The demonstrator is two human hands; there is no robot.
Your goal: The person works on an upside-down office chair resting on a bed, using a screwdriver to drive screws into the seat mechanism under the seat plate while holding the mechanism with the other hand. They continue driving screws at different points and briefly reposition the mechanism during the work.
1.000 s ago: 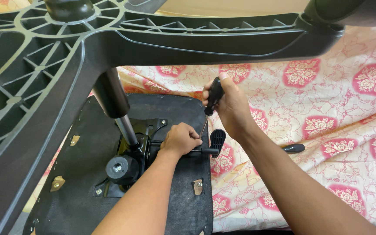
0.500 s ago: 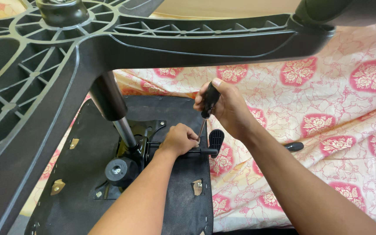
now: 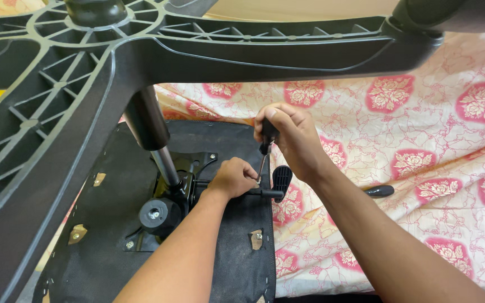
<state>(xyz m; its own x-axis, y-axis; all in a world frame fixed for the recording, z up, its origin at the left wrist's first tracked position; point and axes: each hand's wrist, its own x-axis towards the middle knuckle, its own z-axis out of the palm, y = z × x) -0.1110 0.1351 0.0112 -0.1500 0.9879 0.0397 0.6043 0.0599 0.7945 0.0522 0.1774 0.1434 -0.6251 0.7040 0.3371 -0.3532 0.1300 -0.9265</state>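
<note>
Screwdriver [image 3: 266,147] stood near upright at centre scene, black handle up, thin metal shaft pointing down toward the mechanism on the chair's underside. Right hand [image 3: 288,136] was wrapped tight around the handle, fingers fully closed on it, thumb toward the near side. Shaft tip came down just beside the left hand's knuckles; exact contact point of the tip was hidden, could not tell what it touched.

Left hand [image 3: 232,178] was curled into a loose fist on the black lever rod [image 3: 259,192], fingers closed over it, just left of the shaft. Rod ran rightward to a flat black paddle [image 3: 281,178] at the seat's right edge.

Left of the hands sat the black metal mechanism plate [image 3: 189,168], bolted to the fabric-covered seat underside [image 3: 108,224]. A round black knob [image 3: 155,215] stuck out on its near-left side. From the plate rose the gas cylinder [image 3: 150,132], slanting up and left into the ribbed black chair base [image 3: 85,62], which filled the far and left part of the view.

Seat lay on a bed sheet [image 3: 422,146], cream with pink flower medallions. A second black handle [image 3: 378,191] lay on the sheet, right of the right forearm, apart from it.
</note>
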